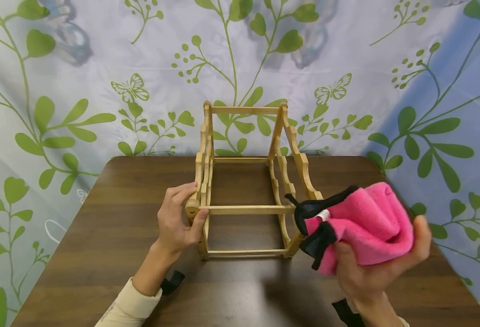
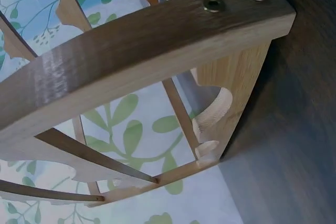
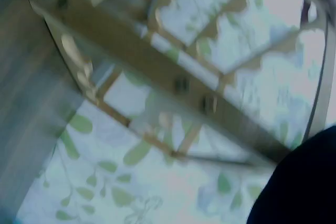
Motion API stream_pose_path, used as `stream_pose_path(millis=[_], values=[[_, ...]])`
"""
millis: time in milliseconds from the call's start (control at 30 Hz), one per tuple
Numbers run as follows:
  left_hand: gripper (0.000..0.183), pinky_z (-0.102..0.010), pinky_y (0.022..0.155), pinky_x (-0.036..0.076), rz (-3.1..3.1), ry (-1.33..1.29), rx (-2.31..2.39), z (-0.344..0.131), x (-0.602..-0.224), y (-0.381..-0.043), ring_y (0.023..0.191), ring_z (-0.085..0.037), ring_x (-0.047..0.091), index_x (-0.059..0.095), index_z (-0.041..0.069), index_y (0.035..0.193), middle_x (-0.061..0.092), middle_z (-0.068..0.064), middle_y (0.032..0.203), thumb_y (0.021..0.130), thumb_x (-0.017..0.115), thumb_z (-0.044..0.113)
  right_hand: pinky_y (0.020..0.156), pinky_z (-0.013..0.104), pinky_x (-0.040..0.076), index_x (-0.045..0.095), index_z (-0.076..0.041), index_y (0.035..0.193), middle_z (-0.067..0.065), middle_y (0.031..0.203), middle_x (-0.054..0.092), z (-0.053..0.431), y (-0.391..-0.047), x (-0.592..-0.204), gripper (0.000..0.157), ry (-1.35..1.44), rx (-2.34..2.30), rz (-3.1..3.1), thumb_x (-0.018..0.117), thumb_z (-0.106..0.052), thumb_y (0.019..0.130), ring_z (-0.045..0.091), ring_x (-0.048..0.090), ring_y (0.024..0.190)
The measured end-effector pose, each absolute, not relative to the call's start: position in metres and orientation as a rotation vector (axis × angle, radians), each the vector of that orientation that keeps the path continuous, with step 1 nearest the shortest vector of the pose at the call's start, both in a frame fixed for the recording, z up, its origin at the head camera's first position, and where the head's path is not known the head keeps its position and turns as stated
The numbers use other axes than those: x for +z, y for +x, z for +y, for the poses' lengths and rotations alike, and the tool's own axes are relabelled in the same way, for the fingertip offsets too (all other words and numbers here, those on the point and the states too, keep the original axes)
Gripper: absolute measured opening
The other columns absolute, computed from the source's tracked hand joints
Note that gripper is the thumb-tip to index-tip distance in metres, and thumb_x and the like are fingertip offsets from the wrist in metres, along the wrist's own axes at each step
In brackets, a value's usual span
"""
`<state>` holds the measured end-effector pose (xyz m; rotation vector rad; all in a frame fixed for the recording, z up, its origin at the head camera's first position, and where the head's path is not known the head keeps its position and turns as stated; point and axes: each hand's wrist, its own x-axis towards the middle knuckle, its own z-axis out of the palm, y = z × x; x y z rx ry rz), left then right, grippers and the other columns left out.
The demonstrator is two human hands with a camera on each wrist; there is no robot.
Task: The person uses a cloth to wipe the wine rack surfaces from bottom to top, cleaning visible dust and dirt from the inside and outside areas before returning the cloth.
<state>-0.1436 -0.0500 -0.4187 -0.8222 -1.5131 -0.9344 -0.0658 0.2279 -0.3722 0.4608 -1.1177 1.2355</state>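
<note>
A slatted wooden rack with scalloped side rails stands on the table. My left hand grips its near left corner, thumb in front and fingers along the outer side. To the right, my right hand holds a folded, fuzzy pink cloth with black trim and a small white tag, raised at the rack's near right corner. Whether cloth and rack touch, I cannot tell. The left wrist view shows a rack beam with two bolt heads close up. In the blurred right wrist view, the rack lies behind a dark shape.
The dark brown wooden table extends around the rack. Behind and beside it hangs a pale curtain with green leaves and butterflies. A thin white loop shows at the table's left edge. Black pieces sit by the wrists.
</note>
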Motion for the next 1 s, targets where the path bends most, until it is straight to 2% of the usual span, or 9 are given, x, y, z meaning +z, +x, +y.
stream_pose_path(millis=[167, 233, 300, 367, 533, 633, 733, 867, 1000], values=[[0.031, -0.034, 0.097, 0.048, -1.459, -0.820, -0.805, -0.041, -0.406, -0.132, 0.086, -0.041, 0.061, 0.061, -0.011, 0.099, 0.061, -0.028, 0.096, 0.098, 0.056, 0.019, 0.080, 0.028, 0.049, 0.039, 0.013, 0.122, 0.025, 0.113, 0.056, 0.253, -0.072, -0.368, 0.059, 0.324, 1.440, -1.271, 0.075, -0.001, 0.078, 0.029, 0.057, 0.099], [0.021, -0.039, 0.099, 0.047, -1.387, -0.838, -0.706, -0.033, -0.397, -0.126, 0.084, -0.040, 0.062, 0.065, -0.009, 0.093, 0.063, -0.026, 0.093, 0.095, 0.055, 0.009, 0.077, 0.025, 0.049, 0.041, 0.012, 0.128, 0.021, 0.117, 0.057, 0.257, -0.074, -0.377, 0.055, 0.321, 1.465, -1.411, 0.067, 0.005, 0.080, 0.026, 0.058, 0.096], [0.016, -0.042, 0.097, 0.049, -1.337, -0.876, -0.601, -0.024, -0.387, -0.119, 0.083, -0.038, 0.063, 0.068, -0.007, 0.090, 0.066, -0.023, 0.092, 0.091, 0.054, 0.001, 0.074, 0.020, 0.050, 0.040, 0.008, 0.136, 0.017, 0.118, 0.056, 0.261, -0.075, -0.386, 0.060, 0.385, 1.517, -1.564, 0.062, 0.010, 0.081, 0.022, 0.058, 0.094], [0.018, -0.043, 0.093, 0.051, -1.357, -0.935, -0.516, -0.014, -0.380, -0.111, 0.086, -0.036, 0.065, 0.070, -0.005, 0.093, 0.068, -0.022, 0.096, 0.088, 0.052, -0.001, 0.073, 0.018, 0.053, 0.035, 0.005, 0.143, 0.016, 0.120, 0.055, 0.263, -0.075, -0.392, 0.070, 0.475, 1.601, -1.697, 0.062, 0.014, 0.079, 0.021, 0.058, 0.094], [0.032, -0.042, 0.093, 0.050, -1.695, -1.009, -0.404, 0.008, -0.378, -0.095, 0.101, -0.032, 0.064, 0.066, -0.007, 0.116, 0.066, -0.019, 0.114, 0.094, 0.052, 0.012, 0.074, 0.022, 0.055, 0.032, -0.006, 0.148, 0.015, 0.124, 0.051, 0.259, -0.075, -0.395, 0.094, 0.493, 1.685, -1.915, 0.071, 0.019, 0.066, 0.023, 0.056, 0.103], [0.035, -0.040, 0.089, 0.047, -1.881, -0.925, -0.362, 0.015, -0.384, -0.094, 0.098, -0.028, 0.061, 0.065, -0.003, 0.120, 0.066, -0.013, 0.111, 0.098, 0.051, 0.020, 0.074, 0.022, 0.055, 0.034, -0.005, 0.146, 0.014, 0.122, 0.052, 0.251, -0.077, -0.398, 0.095, 0.468, 1.600, -1.978, 0.074, 0.020, 0.063, 0.023, 0.055, 0.104], [0.031, -0.039, 0.082, 0.044, -1.935, -0.859, -0.370, 0.017, -0.388, -0.097, 0.090, -0.025, 0.058, 0.069, 0.002, 0.116, 0.065, -0.007, 0.101, 0.101, 0.051, 0.022, 0.073, 0.022, 0.055, 0.036, -0.005, 0.143, 0.011, 0.119, 0.053, 0.243, -0.079, -0.405, 0.091, 0.435, 1.549, -1.992, 0.075, 0.020, 0.064, 0.022, 0.056, 0.103], [0.031, -0.038, 0.081, 0.043, -1.932, -0.875, -0.427, 0.016, -0.389, -0.101, 0.088, -0.023, 0.057, 0.071, 0.005, 0.115, 0.064, -0.005, 0.097, 0.104, 0.050, 0.024, 0.070, 0.022, 0.055, 0.041, -0.005, 0.133, 0.009, 0.113, 0.055, 0.238, -0.076, -0.414, 0.075, 0.356, 1.577, -1.956, 0.074, 0.019, 0.069, 0.020, 0.059, 0.098], [0.033, -0.038, 0.081, 0.043, -1.950, -0.908, -0.475, 0.012, -0.386, -0.100, 0.088, -0.023, 0.056, 0.071, 0.005, 0.116, 0.063, -0.004, 0.097, 0.105, 0.048, 0.026, 0.070, 0.022, 0.055, 0.043, 0.003, 0.124, 0.010, 0.107, 0.057, 0.236, -0.069, -0.422, 0.059, 0.324, 1.620, -1.931, 0.070, 0.019, 0.074, 0.018, 0.062, 0.092]])
